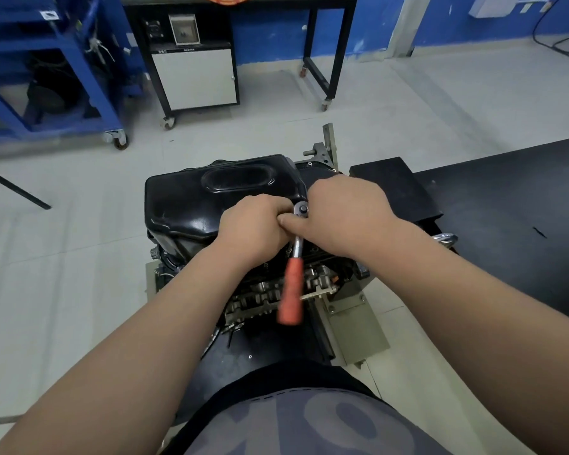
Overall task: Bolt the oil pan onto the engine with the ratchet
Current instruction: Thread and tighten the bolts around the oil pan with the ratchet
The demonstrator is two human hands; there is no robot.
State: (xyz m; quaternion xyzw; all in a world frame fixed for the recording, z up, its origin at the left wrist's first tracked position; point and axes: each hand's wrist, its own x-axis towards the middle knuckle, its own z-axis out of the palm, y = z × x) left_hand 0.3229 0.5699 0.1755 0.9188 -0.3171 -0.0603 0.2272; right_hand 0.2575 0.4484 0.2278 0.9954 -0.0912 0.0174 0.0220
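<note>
Head view: black oil pan (211, 198) sits on top of engine (276, 290). Ratchet (294, 264) head at pan's near right edge, orange handle toward the person. Left hand (255, 229) and right hand (345, 215) both closed around ratchet head.

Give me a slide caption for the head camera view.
Both hands steady the ratchet head at the black oil pan edge.

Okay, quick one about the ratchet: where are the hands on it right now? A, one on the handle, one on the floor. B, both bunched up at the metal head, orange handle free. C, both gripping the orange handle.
B: the left hand and right hand crowd the ratchet head at the oil pan edge, while its orange handle hangs ungripped.
</note>
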